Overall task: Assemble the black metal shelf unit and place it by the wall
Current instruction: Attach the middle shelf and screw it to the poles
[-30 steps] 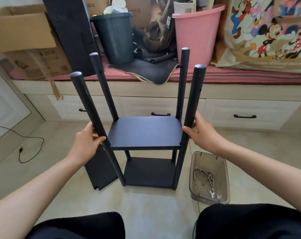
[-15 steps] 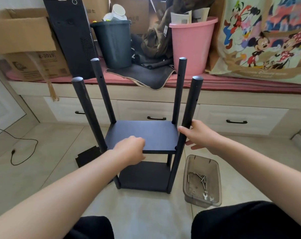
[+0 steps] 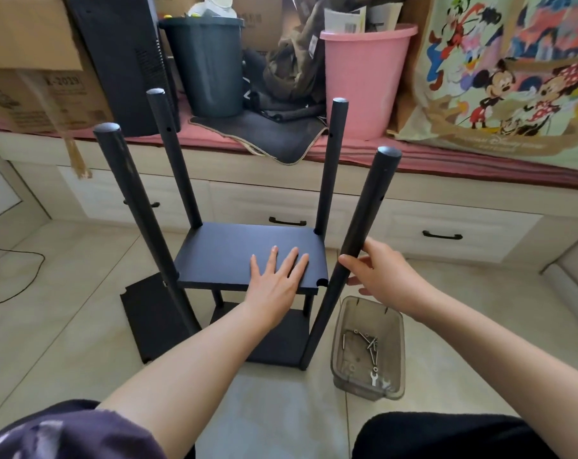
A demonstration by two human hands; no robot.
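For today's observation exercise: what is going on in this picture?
A person is assembling a black shelf unit on the floor. The left hand presses flat on the middle shelf, while the right hand grips the near right post. Another panel lies behind, and a clear box holds screws.

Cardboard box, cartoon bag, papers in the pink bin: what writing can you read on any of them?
"K-2029I", roughly, blurred: on the cardboard box.
"Disney", within a longer blurred line: low on the cartoon bag.
Printed paper in the pink bin: too small to read.
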